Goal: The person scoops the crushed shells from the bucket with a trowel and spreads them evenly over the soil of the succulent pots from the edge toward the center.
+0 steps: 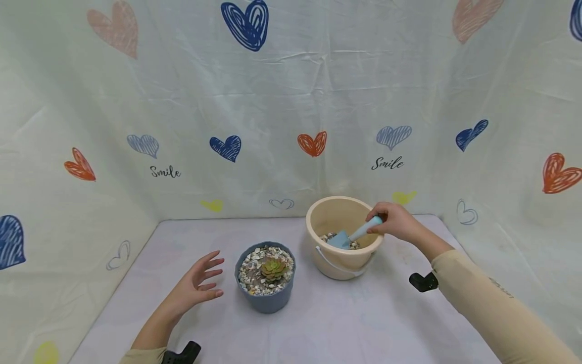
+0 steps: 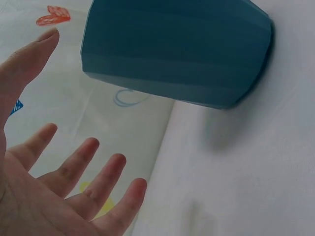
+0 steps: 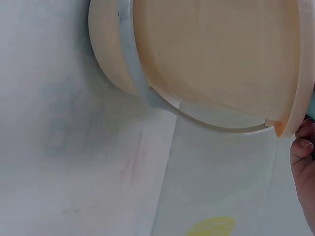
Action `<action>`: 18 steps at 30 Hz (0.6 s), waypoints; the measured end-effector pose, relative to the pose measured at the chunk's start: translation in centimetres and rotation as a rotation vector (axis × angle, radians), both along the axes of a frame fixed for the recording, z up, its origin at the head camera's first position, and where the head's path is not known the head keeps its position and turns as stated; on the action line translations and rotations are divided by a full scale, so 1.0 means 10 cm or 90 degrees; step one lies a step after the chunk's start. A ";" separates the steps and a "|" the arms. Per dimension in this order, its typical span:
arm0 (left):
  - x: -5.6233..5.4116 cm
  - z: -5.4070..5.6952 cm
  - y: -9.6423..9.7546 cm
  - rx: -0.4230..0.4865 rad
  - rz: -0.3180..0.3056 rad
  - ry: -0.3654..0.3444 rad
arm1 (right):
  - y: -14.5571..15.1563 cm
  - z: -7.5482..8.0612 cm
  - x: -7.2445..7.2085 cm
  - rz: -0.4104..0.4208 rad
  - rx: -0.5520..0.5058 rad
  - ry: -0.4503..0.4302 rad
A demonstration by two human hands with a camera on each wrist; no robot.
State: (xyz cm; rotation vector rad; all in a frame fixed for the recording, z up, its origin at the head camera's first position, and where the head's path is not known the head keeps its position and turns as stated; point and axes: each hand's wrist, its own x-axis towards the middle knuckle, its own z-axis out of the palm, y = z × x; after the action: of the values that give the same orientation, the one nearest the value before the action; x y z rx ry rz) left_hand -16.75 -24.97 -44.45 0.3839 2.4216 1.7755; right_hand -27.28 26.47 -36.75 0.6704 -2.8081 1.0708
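My right hand (image 1: 394, 221) grips the handle of a light blue hand trowel (image 1: 362, 232) at the bucket's right rim. The trowel's blade dips into a cream bucket (image 1: 342, 263), over mixed pebbles (image 1: 355, 245) at its bottom. In the right wrist view only part of the right hand (image 3: 304, 152) shows, beside the bucket rim. My left hand (image 1: 196, 282) is held with fingers spread, a little left of a blue-grey flower pot (image 1: 268, 303) and apart from it. Pebbles and a green succulent (image 1: 274, 269) fill the pot's top. The left wrist view shows the pot's side (image 2: 172, 49) beyond the spread fingers.
A white cloth covers the table (image 1: 345, 323). Behind it hangs a white curtain (image 1: 273, 101) printed with hearts, close to the bucket's back. The bucket's white bail handle (image 3: 211, 127) hangs down on its near side. Black wrist devices (image 1: 423, 282) sit on both sleeves.
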 end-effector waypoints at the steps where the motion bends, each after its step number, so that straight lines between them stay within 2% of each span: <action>1: 0.00 0.00 0.00 -0.001 0.001 -0.001 | 0.00 -0.01 0.00 -0.002 -0.002 -0.001; 11: 0.00 0.04 -0.03 -0.009 -0.011 -0.007 | 0.01 -0.02 0.01 -0.007 -0.011 -0.002; 18: -0.02 0.12 -0.07 -0.022 -0.025 0.036 | 0.08 0.12 0.12 -0.040 -0.015 0.009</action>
State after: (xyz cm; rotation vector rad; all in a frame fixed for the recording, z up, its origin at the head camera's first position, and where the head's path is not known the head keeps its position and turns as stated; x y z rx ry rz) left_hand -16.90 -25.70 -43.22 0.4804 2.4616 1.7279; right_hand -26.03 27.24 -35.54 0.5813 -2.7796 1.0820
